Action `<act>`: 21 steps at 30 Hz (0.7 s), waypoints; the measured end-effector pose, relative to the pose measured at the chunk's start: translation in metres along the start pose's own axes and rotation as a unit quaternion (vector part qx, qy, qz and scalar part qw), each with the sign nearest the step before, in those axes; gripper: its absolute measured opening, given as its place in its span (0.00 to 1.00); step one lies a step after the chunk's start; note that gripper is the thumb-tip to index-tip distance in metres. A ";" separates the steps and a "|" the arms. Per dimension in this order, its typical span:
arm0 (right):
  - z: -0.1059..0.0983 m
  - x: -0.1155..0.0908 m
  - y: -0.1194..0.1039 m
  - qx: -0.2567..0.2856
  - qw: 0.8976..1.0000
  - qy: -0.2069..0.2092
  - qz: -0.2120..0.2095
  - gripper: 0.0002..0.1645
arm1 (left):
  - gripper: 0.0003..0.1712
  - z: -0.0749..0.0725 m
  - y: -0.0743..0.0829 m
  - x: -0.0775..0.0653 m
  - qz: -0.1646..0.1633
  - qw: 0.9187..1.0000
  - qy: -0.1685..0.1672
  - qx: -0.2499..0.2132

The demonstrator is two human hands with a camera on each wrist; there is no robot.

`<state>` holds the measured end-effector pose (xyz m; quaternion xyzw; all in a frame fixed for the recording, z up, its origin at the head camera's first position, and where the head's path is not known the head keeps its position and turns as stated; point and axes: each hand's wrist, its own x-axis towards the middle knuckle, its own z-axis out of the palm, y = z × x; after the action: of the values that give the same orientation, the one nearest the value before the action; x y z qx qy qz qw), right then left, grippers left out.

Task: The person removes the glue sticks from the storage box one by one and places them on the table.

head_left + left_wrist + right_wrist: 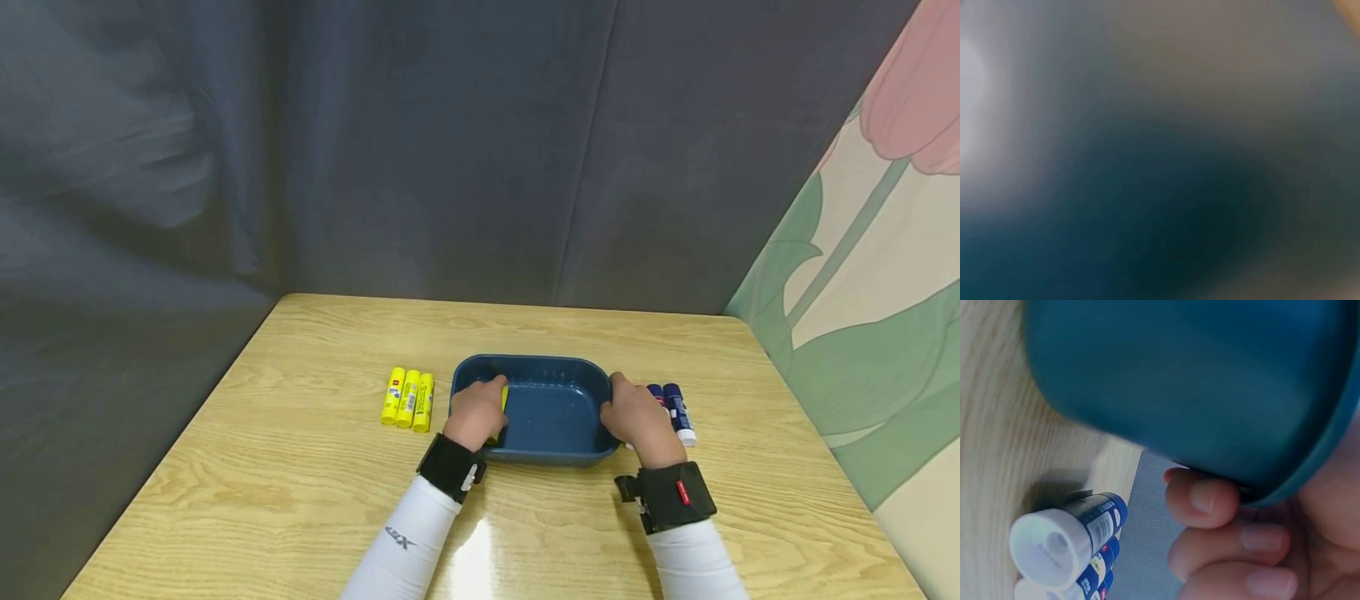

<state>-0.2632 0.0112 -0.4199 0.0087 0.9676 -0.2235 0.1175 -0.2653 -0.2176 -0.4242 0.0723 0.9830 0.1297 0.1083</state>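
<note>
A dark blue rectangular tray (551, 412) stands on the wooden table between both hands. My left hand (477, 412) reaches over its left end and holds a yellow glue stick (505, 398), mostly hidden beneath the fingers. At the opposite end, my right hand (641, 419) grips the rim; in the right wrist view its curled fingers (1204, 497) lie under the lip against the tray's outer wall (1166, 375). Just right of that hand lie blue glue sticks (678, 412) with white ends, partly covered by it. The left wrist view is a dark blur.
Three yellow glue sticks (407, 400) lie side by side on the table (300, 500), left of the tray. A dark grey curtain (450, 150) hangs behind the table, and a wall with a painted flower (862, 333) borders it on the right.
</note>
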 end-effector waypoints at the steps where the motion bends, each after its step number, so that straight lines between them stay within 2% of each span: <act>1: 0.000 0.000 0.000 -0.001 1.000 0.000 0.000 0.32 | 0.34 0.000 0.000 0.000 0.000 1.000 0.000 0.002; 21: 0.000 -0.001 -0.001 -0.005 1.000 0.008 0.000 0.32 | 0.37 0.001 0.001 0.004 -0.016 1.000 -0.008 0.009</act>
<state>-0.2622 0.0101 -0.4193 0.0098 0.9696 -0.2185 0.1098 -0.2685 -0.2156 -0.4257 0.0589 0.9842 0.1186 0.1176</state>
